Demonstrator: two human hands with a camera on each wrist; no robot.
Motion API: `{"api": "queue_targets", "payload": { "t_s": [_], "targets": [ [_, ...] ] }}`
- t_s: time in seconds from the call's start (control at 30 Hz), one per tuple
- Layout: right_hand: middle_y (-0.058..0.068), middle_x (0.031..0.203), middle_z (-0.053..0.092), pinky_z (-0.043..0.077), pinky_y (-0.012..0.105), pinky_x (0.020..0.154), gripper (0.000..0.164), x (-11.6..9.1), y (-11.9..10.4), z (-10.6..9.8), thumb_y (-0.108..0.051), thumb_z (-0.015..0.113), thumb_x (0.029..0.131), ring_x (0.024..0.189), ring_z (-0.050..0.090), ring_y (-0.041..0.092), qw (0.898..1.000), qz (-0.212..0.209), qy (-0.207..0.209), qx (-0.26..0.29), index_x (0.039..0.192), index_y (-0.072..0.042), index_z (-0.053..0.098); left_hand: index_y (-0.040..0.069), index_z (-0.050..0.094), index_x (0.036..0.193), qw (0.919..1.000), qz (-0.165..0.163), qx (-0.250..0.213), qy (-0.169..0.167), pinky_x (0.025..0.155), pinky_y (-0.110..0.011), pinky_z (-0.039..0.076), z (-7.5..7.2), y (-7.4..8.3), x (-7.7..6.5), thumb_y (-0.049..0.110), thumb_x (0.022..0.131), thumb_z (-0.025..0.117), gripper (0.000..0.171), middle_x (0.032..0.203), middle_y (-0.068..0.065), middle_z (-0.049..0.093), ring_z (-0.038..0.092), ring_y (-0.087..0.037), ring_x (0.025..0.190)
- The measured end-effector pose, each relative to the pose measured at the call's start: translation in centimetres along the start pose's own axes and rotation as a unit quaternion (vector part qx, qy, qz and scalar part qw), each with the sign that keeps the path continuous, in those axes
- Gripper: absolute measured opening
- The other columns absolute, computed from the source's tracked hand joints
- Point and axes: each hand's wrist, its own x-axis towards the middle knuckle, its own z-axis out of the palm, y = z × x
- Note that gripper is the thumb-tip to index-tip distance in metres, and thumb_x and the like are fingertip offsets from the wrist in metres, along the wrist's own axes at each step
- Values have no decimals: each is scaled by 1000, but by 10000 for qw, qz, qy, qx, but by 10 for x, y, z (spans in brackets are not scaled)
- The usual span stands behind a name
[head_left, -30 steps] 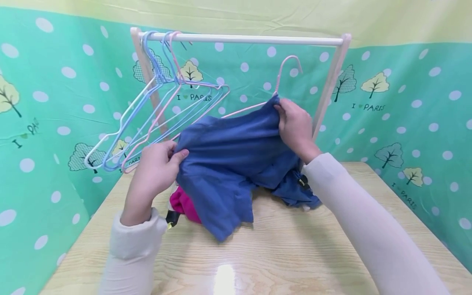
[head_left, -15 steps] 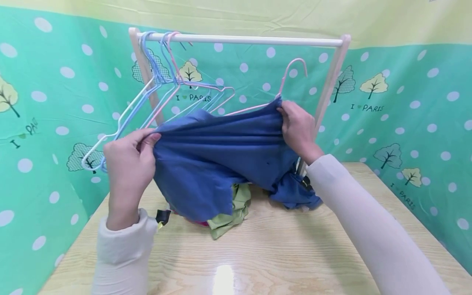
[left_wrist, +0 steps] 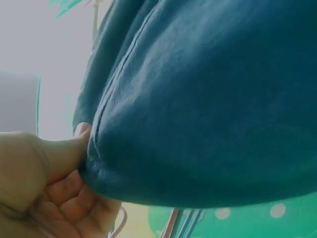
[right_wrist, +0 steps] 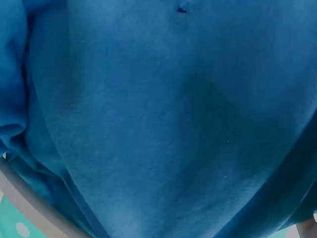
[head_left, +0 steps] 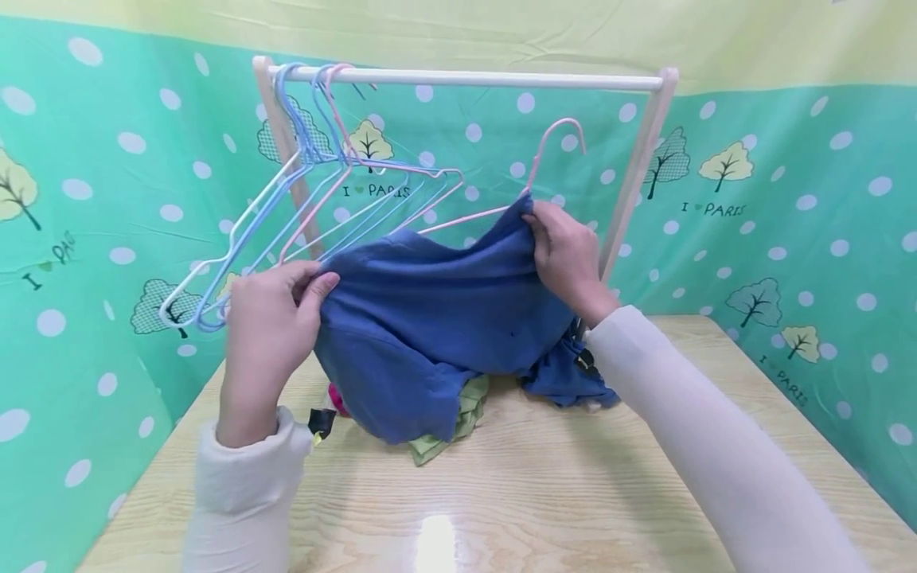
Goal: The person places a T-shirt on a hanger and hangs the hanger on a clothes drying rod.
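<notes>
A blue shirt (head_left: 430, 318) hangs stretched between both hands above the table. My left hand (head_left: 275, 326) pinches its left shoulder between thumb and fingers; the left wrist view shows the thumb on the shirt's seam (left_wrist: 101, 119). At the neckline, my right hand (head_left: 569, 255) grips the cloth right below the hook of a pink hanger (head_left: 539, 155). One arm of this hanger shows behind the neckline and runs down left into the shirt; the rest is hidden. A small hole (right_wrist: 181, 9) shows in the cloth in the right wrist view. The hanger's hook is off the rail.
A clothes rack with a white rail (head_left: 466, 77) stands behind. Several white, blue and pink hangers (head_left: 308, 183) hang at its left end. Below the shirt, a green cloth (head_left: 469, 406) and a bit of magenta cloth (head_left: 337, 399) lie on the wooden table (head_left: 516, 493).
My left hand moved out left, pulling the shirt taut, then came back slightly right and the cloth slackened. The green cloth came into view below. The right hand and hanger shifted only slightly.
</notes>
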Motion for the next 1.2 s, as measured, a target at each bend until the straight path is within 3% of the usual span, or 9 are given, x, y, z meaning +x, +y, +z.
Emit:
{"api": "queue_targets", "payload": {
  "t_s": [0.13, 0.23, 0.4, 0.53, 0.63, 0.8, 0.93, 1.13, 1.2],
  "targets": [
    [15, 91, 68, 49, 45, 65, 25, -1, -3, 1, -20, 50, 109, 74, 64, 32, 9998, 133, -9, 131, 99, -3, 65, -7, 76, 107, 9957, 766, -12, 516, 72, -43, 56, 8, -4, 2, 13, 98, 70, 23, 90, -23, 74, 72, -37, 76],
    [14, 94, 70, 50, 45, 67, 25, -1, -5, 1, -20, 51, 109, 77, 66, 31, 9996, 219, 23, 197, 101, -4, 67, -10, 75, 105, 9906, 1233, 14, 590, 76, -52, 58, 11, -8, 2, 6, 98, 67, 19, 93, -25, 74, 73, -41, 82],
    [13, 89, 68, 47, 42, 64, 25, -1, -8, 2, -21, 52, 109, 71, 63, 29, 9992, 238, 127, 296, 96, -5, 67, -9, 76, 104, 9904, 1378, 33, 74, 76, -52, 58, 7, -10, 1, -3, 97, 65, 14, 92, -22, 74, 73, -40, 84],
    [13, 90, 70, 47, 41, 65, 25, -2, -10, 4, -21, 52, 108, 71, 64, 28, 9991, 175, 203, 329, 96, -5, 68, -5, 76, 107, 9873, 1430, 438, -532, 78, -53, 58, 4, -6, -1, -2, 97, 66, 15, 96, -20, 74, 72, -38, 86],
    [12, 96, 74, 51, 43, 67, 22, -2, -13, 6, -20, 56, 107, 75, 68, 28, 9988, 147, 294, 360, 98, -6, 70, -5, 76, 110, 9843, 1448, 702, -723, 79, -52, 58, 8, -3, -1, 1, 97, 67, 17, 97, -20, 74, 71, -38, 86],
    [12, 97, 74, 50, 43, 60, 22, -2, -22, 11, -20, 56, 107, 73, 67, 27, 9992, -24, 222, 334, 95, -7, 69, -5, 76, 104, 9843, 1387, 946, -545, 76, -50, 57, 23, -1, -2, -1, 98, 64, 14, 94, -19, 74, 69, -37, 85],
    [12, 97, 74, 51, 42, 61, 23, -2, -23, 12, -21, 55, 107, 74, 68, 28, 9995, -61, 151, 284, 97, -7, 69, -6, 75, 102, 9848, 1470, 859, -340, 77, -49, 57, 34, 2, -2, -1, 99, 63, 14, 94, -19, 73, 67, -37, 85],
    [12, 96, 73, 51, 46, 62, 22, -5, -19, 12, -22, 57, 107, 74, 68, 30, 9994, 249, 190, 113, 97, -6, 70, -7, 74, 108, 9831, 1618, 762, 380, 80, -50, 55, 34, 9, -2, 9, 97, 71, 20, 98, -22, 72, 63, -41, 88],
    [12, 92, 72, 49, 46, 59, 24, -5, -20, 13, -23, 57, 107, 70, 66, 30, 9993, 316, 194, 64, 94, -6, 68, -7, 75, 108, 9820, 1651, 792, 471, 80, -50, 56, 33, 10, -3, 8, 94, 74, 20, 98, -23, 73, 65, -41, 88]
  ]
}}
